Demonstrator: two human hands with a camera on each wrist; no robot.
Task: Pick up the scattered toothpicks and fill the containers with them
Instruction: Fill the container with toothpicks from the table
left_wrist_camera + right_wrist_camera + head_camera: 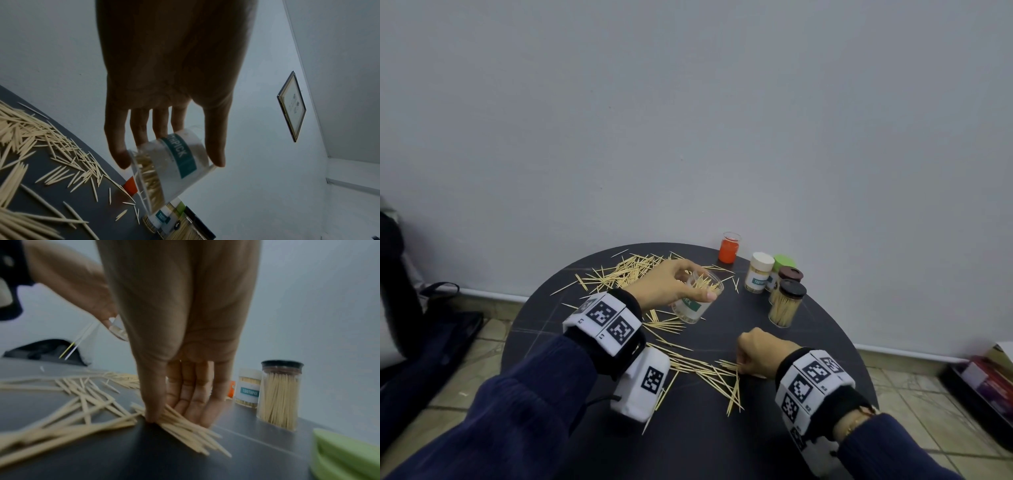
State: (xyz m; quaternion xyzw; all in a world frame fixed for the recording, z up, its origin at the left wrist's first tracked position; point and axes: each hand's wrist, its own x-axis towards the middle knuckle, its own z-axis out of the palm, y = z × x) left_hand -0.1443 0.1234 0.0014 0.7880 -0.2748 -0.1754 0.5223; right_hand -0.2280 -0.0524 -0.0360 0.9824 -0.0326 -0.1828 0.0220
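Left hand [666,281] fingers grip tilted container [697,298]; right hand [760,353] fingers pinch toothpicks [185,426] mid-table.

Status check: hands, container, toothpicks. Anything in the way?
Left hand holds open clear container tilted, partly filled. Right hand pinching a toothpick bundle on the table. Filled jar stands clear; nothing blocking.
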